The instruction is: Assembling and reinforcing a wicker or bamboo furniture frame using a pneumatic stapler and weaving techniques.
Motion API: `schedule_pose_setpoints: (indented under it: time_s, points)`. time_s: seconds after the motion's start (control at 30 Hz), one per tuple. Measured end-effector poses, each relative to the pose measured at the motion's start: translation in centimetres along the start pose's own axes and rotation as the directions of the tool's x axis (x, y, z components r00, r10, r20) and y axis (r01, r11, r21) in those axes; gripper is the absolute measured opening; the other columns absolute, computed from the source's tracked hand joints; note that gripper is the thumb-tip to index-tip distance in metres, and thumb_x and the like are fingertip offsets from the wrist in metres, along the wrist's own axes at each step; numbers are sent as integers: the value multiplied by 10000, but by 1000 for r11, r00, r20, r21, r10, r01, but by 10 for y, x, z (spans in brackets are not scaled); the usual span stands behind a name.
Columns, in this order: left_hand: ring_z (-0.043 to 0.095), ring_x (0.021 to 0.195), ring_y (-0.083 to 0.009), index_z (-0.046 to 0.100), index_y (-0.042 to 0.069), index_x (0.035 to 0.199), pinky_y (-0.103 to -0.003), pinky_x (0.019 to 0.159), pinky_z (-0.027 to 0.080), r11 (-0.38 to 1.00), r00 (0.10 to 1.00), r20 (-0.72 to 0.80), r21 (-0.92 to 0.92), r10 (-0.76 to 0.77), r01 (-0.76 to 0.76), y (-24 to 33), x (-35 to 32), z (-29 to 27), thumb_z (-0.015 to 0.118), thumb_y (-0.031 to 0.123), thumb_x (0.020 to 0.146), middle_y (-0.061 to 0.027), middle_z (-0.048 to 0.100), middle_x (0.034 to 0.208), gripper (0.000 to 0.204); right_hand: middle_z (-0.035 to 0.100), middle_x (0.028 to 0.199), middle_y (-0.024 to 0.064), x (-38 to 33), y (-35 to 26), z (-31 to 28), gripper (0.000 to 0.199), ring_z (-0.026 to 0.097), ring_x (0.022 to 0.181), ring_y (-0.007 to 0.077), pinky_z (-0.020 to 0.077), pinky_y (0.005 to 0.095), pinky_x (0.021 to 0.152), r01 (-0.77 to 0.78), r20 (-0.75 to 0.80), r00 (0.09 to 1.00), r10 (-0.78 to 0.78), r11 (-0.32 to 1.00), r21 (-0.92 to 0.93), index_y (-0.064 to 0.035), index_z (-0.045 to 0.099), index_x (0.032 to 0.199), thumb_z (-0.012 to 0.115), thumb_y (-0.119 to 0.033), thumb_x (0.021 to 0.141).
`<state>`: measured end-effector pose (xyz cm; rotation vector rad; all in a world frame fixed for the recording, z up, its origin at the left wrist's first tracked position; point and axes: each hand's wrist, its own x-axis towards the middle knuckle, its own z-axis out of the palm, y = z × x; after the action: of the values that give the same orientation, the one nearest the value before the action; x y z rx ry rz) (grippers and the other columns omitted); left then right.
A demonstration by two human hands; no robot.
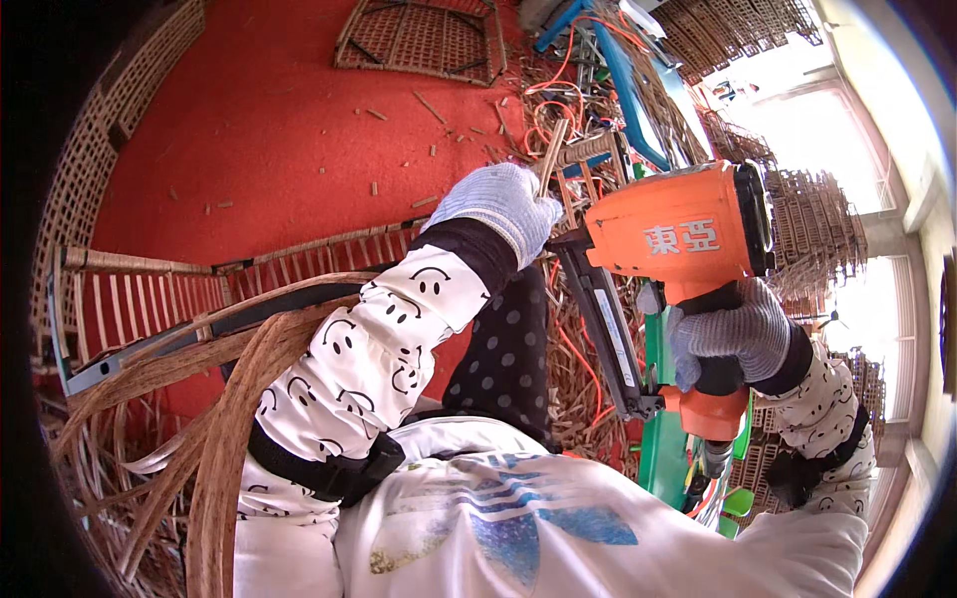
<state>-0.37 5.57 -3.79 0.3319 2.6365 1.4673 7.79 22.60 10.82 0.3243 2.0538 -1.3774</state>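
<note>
My right hand (736,334), in a grey knit glove, is wrapped round the handle of an orange pneumatic nail gun (670,231). The gun's black nose and magazine (608,319) point left, close to my other hand. My left hand (506,207), gloved the same way, is closed on thin brown flat strips (551,157) that stick up past its fingers. Right beside it is the corner of a frame wrapped in brown strips (590,151). The nose of the gun partly hides where it meets the frame.
Long brown strips (224,439) hang by my left arm. A strip-wrapped frame (140,261) stands left; another woven frame (424,40) lies far off on the red floor (249,110). Orange hose (588,349) winds through scraps near a blue stand (633,90). Woven panels (812,224) are stacked right.
</note>
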Motion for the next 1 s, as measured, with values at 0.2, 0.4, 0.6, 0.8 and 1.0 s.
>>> schedule_pose_setpoints:
  time_s: [0.2,0.4,0.6,0.8,1.0]
  points:
    - [561,752,-371,597,15,759,-420,677,433,1000,1000,0,-12,-25,25,6,-6,-6,568,376,751,-226,572,739,362,555,675,49,1,1,-3,331,549,495,146,460,266,463,34,41,999,-31,997,-76,-4,528,960,658,-91,668]
    - [561,717,-364,597,-4,789,-387,656,429,1000,1000,-15,-15,25,-25,7,5,-23,550,334,791,-222,562,700,342,561,581,90,-2,16,-18,180,554,489,169,454,286,476,204,92,976,-197,977,-66,14,581,797,640,-112,683]
    - [567,733,-352,583,19,778,-398,649,434,982,984,33,63,176,-178,20,9,-15,540,323,770,-200,581,729,306,527,579,74,-28,89,-104,190,540,478,174,463,286,470,378,-415,869,-269,903,207,24,533,797,583,-146,727]
    - [598,678,-288,579,40,845,-352,602,465,938,959,83,200,272,-284,27,1,-13,702,240,620,-140,603,724,325,556,721,144,33,220,-221,438,575,633,282,471,360,574,-255,-842,530,-105,927,-276,6,415,994,640,-140,647]
    - [601,667,-295,597,48,849,-359,604,469,847,931,141,386,337,-365,41,-3,-5,677,253,653,-148,602,712,293,567,926,250,88,361,-299,729,579,868,332,455,383,747,-664,-895,444,-33,659,-353,109,218,1234,564,-213,679]
